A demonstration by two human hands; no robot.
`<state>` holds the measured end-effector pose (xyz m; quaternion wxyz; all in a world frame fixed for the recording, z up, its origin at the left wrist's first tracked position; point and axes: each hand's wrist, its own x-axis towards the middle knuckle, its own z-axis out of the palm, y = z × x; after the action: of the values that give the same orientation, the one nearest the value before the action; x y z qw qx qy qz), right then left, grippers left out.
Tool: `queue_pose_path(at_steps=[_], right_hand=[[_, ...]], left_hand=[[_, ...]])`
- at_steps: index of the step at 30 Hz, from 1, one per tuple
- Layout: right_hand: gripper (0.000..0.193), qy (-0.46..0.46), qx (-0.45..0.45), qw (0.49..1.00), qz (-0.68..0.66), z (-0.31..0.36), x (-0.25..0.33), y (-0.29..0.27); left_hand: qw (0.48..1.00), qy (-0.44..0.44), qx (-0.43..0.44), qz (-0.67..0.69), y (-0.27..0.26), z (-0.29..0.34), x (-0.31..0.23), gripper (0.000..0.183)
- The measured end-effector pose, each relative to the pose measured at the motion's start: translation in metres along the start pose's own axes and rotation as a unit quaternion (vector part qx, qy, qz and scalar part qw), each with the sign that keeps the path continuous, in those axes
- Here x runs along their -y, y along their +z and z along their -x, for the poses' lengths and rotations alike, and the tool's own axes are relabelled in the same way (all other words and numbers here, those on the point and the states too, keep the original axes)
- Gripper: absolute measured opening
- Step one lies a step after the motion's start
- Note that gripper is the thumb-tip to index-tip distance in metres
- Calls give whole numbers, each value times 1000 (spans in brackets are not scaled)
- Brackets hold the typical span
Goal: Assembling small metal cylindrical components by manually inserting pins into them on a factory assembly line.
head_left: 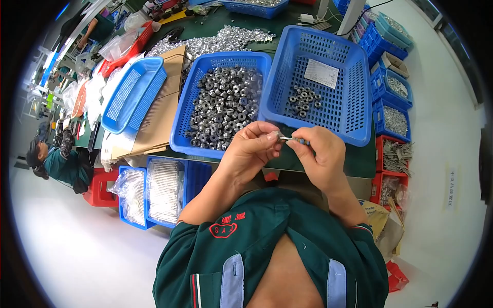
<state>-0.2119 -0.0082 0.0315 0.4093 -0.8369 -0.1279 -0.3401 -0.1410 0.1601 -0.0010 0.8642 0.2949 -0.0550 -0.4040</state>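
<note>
My left hand (249, 149) pinches a small metal part (279, 135) between thumb and fingers, mostly hidden by the fingertips. Closed around the bluish handle of a thin tool (286, 138), my right hand (324, 154) brings its slim pale shaft up to that part. Both hands are held over the front edge of the green table. Just beyond my left hand stands a blue plastic basket (176, 120) full of thick metal rings (221, 102). A second blue basket (354, 102), beyond my right hand, contains a small group of similar rings (304, 100) and a white paper slip (321, 74).
A light blue basket (115, 115) rests on cardboard (165, 102) at the left. Shiny small parts (228, 40) lie heaped behind the baskets. Blue bins (390, 90) and red bins (379, 154) are stacked on the right. Bagged rods (164, 190) stand below left; another person (61, 159) sits far left.
</note>
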Motion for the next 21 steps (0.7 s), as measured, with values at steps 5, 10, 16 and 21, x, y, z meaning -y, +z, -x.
queue_pose_path(at_steps=[5, 10, 16, 21], right_hand=[[13, -95, -28, 993, 59, -1, -2, 2], [16, 23, -14, 999, 26, 0, -2, -1], [26, 177, -6, 982, -59, 5, -8, -11], [28, 261, -55, 957, -117, 22, -29, -24]], left_hand=[[998, 25, -38, -51, 3, -1, 2, 11], [993, 50, -39, -96, 7, -7, 3, 12], [983, 59, -34, -169, 15, -21, 1, 15], [944, 15, -16, -330, 33, -57, -20, 17]])
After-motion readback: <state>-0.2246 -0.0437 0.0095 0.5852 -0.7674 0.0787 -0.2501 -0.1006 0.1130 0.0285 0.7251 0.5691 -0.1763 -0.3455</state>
